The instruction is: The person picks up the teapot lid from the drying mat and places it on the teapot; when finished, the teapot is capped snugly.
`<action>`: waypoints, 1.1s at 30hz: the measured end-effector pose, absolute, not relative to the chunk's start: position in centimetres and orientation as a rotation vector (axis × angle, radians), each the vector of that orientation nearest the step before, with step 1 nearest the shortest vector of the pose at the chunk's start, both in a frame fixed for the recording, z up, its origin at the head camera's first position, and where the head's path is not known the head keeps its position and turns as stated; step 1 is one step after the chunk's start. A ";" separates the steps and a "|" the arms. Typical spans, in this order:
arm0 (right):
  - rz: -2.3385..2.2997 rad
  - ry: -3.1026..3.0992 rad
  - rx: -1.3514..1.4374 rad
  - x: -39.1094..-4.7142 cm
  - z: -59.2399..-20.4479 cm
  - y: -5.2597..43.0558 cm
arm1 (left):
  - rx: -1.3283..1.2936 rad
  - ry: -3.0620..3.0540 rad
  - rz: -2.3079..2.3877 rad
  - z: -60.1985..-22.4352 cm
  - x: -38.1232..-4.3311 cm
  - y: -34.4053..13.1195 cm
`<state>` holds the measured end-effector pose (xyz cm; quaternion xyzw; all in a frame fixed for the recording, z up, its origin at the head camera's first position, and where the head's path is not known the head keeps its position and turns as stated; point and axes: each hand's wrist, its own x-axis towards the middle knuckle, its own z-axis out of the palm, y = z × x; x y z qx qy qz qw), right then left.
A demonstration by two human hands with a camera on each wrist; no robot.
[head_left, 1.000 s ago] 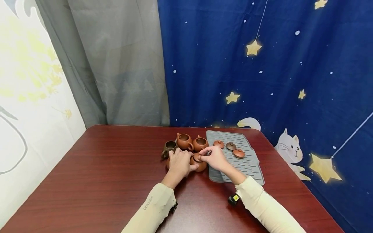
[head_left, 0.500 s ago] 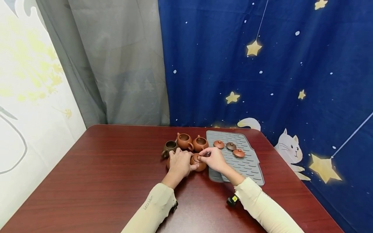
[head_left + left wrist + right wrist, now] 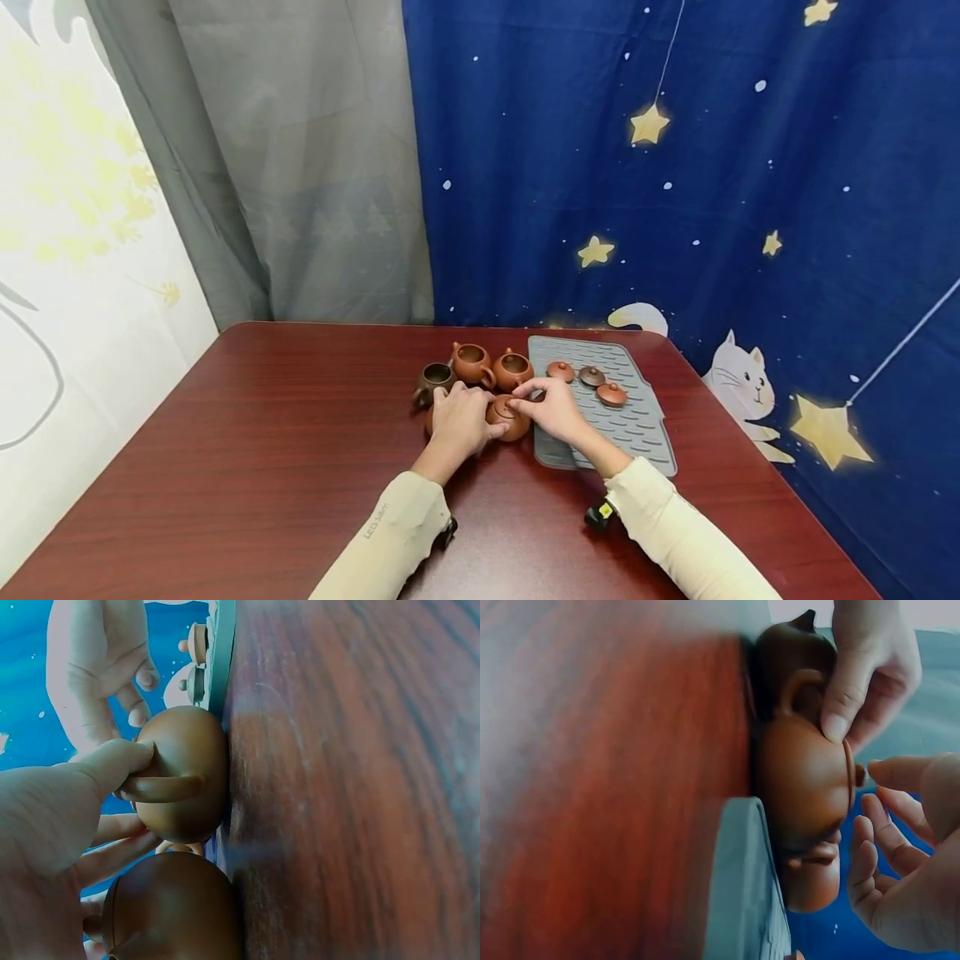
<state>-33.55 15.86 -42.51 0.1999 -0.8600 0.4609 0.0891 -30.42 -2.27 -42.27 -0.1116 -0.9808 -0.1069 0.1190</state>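
My left hand [image 3: 461,418] grips a small reddish-brown clay teapot [image 3: 512,428]. Its thumb lies near the handle in the left wrist view, with the fingers on the far side. On top of that teapot sits a round lid [image 3: 849,776], level on the opening. At the lid's knob [image 3: 860,775], my right hand [image 3: 552,408] pinches with thumb and fingertips, its other fingers loosely curled. A second brown teapot [image 3: 180,907], with its lid on, stands beside it, mostly hidden under my left hand in the head view.
Behind stand two reddish-brown lidless teapots [image 3: 471,363] [image 3: 513,370] and a dark lidless one [image 3: 435,380]. Three loose lids [image 3: 612,395] lie on a grey ridged mat [image 3: 637,442] at the right. All rest on a dark red wooden table [image 3: 262,433], with curtains behind.
The lid, slightly tilted a second ago, now sits flatter on the teapot's opening. Both hands stay in nearly the same place, and the head view has shifted slightly.
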 end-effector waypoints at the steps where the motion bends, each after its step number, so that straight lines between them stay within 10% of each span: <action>1: 1.386 -2.543 0.577 -33.7 -42.4 16.1 | -0.333 -2.863 -0.318 -42.3 -30.4 -2.2; 33: 1.191 -2.627 -0.131 -39.2 -42.8 22.7 | -0.090 -2.540 -0.846 -41.2 -31.9 -9.2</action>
